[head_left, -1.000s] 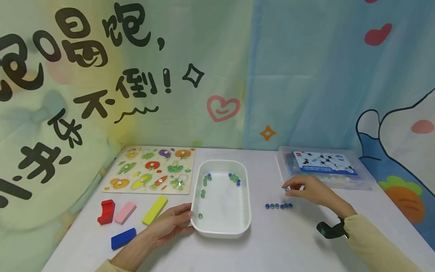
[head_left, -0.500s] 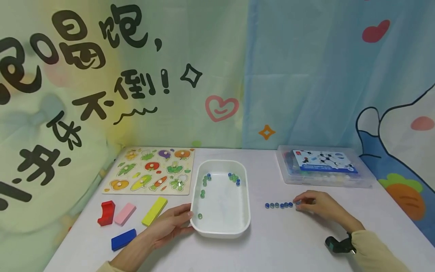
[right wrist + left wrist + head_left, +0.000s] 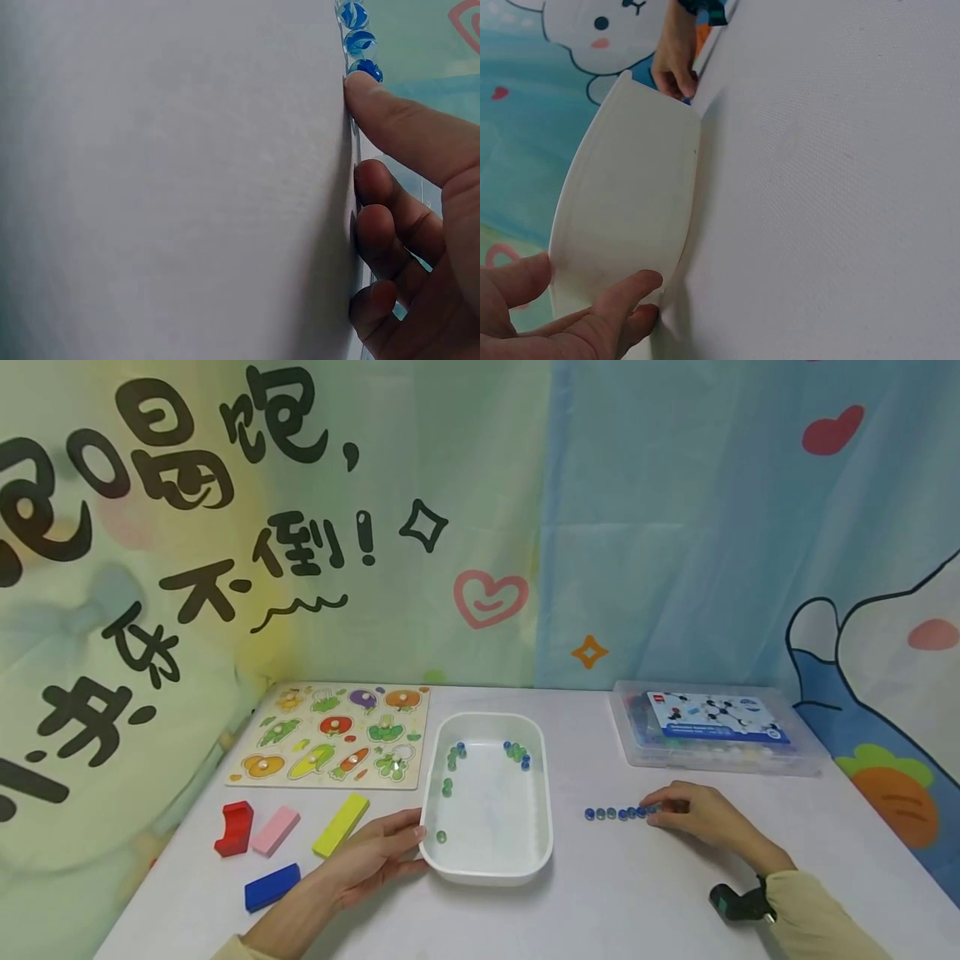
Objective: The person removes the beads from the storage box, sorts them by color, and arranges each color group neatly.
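A white plastic tray (image 3: 491,868) stands in the middle of the table, with several green and blue glass marbles (image 3: 517,752) inside it. My left hand (image 3: 378,852) holds its left side, thumb at the rim and fingers against the outer wall (image 3: 630,195). To the right of the tray, several blue and clear marbles (image 3: 611,814) lie in a straight row on the table. My right hand (image 3: 701,818) pinches a marble at the row's right end. In the right wrist view the thumb (image 3: 375,97) partly covers the end blue marble (image 3: 366,70).
At the back left lies a vegetable puzzle board (image 3: 300,747). In front of it are a red block (image 3: 236,829), a pink block (image 3: 276,831), a yellow block (image 3: 341,825) and a blue block (image 3: 272,887). A clear plastic box (image 3: 720,752) sits back right, before a printed curtain (image 3: 487,527).
My right hand has come down towards the front with a marble, to the right end of the row, then slid slightly left against it. The left hand and tray stay put.
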Available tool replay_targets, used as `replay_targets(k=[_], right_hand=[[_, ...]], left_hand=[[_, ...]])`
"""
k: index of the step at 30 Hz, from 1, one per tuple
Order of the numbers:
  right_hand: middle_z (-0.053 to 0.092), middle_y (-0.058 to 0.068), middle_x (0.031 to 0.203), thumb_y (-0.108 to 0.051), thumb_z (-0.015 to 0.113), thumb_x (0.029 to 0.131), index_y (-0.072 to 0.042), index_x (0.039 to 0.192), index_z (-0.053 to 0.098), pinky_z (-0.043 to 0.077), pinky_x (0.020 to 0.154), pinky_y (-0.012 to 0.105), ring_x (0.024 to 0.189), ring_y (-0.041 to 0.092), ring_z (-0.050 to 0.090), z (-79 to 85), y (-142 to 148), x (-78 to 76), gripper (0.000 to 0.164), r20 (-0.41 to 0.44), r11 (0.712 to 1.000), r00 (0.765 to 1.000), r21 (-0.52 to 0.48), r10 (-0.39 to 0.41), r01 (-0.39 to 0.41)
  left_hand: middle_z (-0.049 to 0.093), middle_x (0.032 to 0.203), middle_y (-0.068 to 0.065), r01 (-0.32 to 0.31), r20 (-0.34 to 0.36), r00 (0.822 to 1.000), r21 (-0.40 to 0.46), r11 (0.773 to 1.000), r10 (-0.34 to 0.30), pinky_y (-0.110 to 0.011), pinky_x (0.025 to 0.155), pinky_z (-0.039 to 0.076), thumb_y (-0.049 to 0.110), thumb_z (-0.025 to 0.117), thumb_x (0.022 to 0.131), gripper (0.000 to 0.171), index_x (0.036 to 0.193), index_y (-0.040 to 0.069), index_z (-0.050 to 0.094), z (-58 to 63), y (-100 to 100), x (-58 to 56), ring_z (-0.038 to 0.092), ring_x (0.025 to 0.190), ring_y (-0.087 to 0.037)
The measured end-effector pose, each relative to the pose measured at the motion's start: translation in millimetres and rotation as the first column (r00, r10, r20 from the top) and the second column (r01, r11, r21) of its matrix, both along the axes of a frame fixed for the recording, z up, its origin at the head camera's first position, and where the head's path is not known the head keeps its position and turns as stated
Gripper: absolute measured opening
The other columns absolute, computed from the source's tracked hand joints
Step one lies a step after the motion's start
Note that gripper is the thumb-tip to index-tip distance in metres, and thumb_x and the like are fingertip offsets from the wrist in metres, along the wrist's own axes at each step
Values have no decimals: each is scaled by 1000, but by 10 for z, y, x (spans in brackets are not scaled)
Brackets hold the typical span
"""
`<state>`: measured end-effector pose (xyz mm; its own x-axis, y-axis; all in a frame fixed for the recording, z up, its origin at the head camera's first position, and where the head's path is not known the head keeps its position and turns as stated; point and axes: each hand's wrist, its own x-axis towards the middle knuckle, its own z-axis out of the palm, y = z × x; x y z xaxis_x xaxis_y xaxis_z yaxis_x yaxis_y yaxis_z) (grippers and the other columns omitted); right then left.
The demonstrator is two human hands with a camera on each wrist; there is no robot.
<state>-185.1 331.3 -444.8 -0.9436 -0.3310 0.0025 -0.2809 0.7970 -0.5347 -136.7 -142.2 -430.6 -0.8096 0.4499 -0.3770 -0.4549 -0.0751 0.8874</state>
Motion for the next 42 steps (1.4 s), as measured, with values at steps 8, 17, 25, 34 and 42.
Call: replay_targets(k=[8, 17, 25, 34, 42], right_hand=[[54, -7, 80, -28, 72, 86, -12, 105, 74, 37, 58, 18, 70, -1, 40, 11, -13, 16, 25, 19, 1000, 1000, 8, -14, 14], [54, -7, 80, -28, 72, 87, -12, 105, 73, 37, 58, 18, 70, -2, 40, 11, -19, 25, 24, 3, 1000, 1000, 15, -11, 11], [59, -6, 84, -31, 72, 86, -12, 116, 69, 43, 59, 18, 75, 3, 48, 128, -14, -23, 36, 57, 998, 998, 61, -13, 10], [65, -1, 94, -31, 69, 89, -12, 125, 64, 48, 65, 21, 84, 14, 55, 643, -512, -272, 40, -41, 999, 999, 31, 35, -34], [68, 1, 99, -28, 71, 88, -13, 125, 65, 52, 65, 23, 87, 14, 61, 906, -1455, -611, 40, -87, 977, 973, -8, 213, -214]], left_hand=[[35, 152, -25, 2, -2, 1000, 12, 1000, -2, -39, 104, 51, 19, 52, 100, 62, 151, -3, 24, 1, -5, -5, 53, 128, -27], [34, 152, -24, 10, -11, 1000, 11, 1000, -9, -39, 104, 51, 20, 53, 100, 63, 151, -3, 24, -17, -12, 3, 53, 128, -27], [35, 152, -25, 9, -20, 1000, 13, 1000, -8, -38, 103, 51, 23, 56, 99, 66, 151, -3, 23, -33, -14, 4, 54, 127, -25], [34, 152, -25, 12, -16, 1000, 22, 1000, -11, -38, 104, 51, 23, 56, 99, 67, 151, -2, 23, -39, -27, -9, 53, 128, -26], [36, 151, -24, 3, -17, 1000, 34, 999, -3, -38, 104, 51, 22, 56, 99, 64, 151, -2, 26, -41, -33, -9, 53, 127, -26]])
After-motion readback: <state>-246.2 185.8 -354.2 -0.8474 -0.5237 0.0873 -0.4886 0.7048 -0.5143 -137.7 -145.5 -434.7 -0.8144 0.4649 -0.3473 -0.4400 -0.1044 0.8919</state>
